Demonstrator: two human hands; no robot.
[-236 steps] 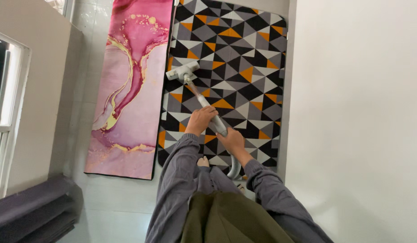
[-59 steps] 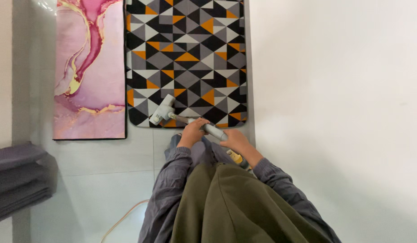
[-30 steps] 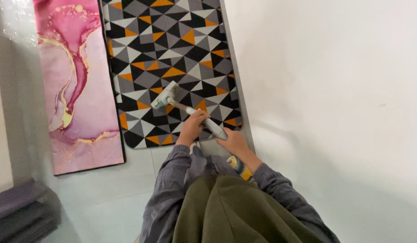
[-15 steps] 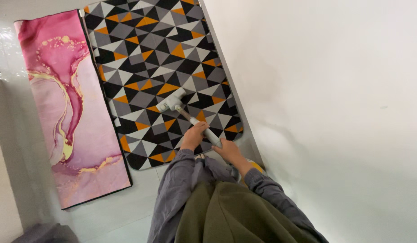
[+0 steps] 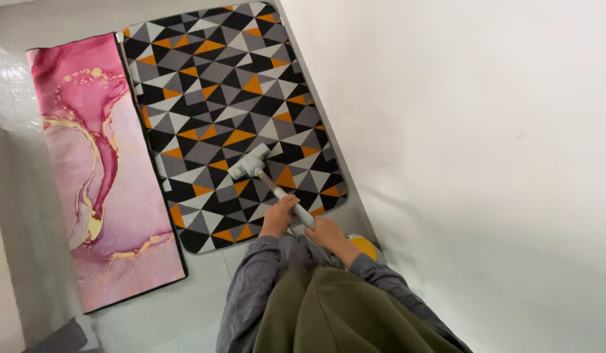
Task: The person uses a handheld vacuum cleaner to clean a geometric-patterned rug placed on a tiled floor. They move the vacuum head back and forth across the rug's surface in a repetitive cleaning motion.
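Note:
Both of my hands grip a grey vacuum wand (image 5: 291,203). My left hand (image 5: 278,218) holds it higher up the tube, and my right hand (image 5: 325,234) holds the end nearer my body. The white floor head (image 5: 248,161) rests on a rug of black, grey, white and orange triangles (image 5: 218,111), in the near half of it. A yellow part of the vacuum body (image 5: 365,247) shows just behind my right wrist. Grey sleeves and a green garment fill the bottom of the view.
A long pink marbled mat (image 5: 97,163) lies left of the triangle rug on pale floor tiles. A white wall (image 5: 486,144) runs along the rug's right edge. A dark grey folded item (image 5: 61,338) sits at the bottom left corner.
The view has swung so both mats tilt and more of them shows. The floor head has stayed in the near half of the triangle rug, and both hands have kept their grip on the wand.

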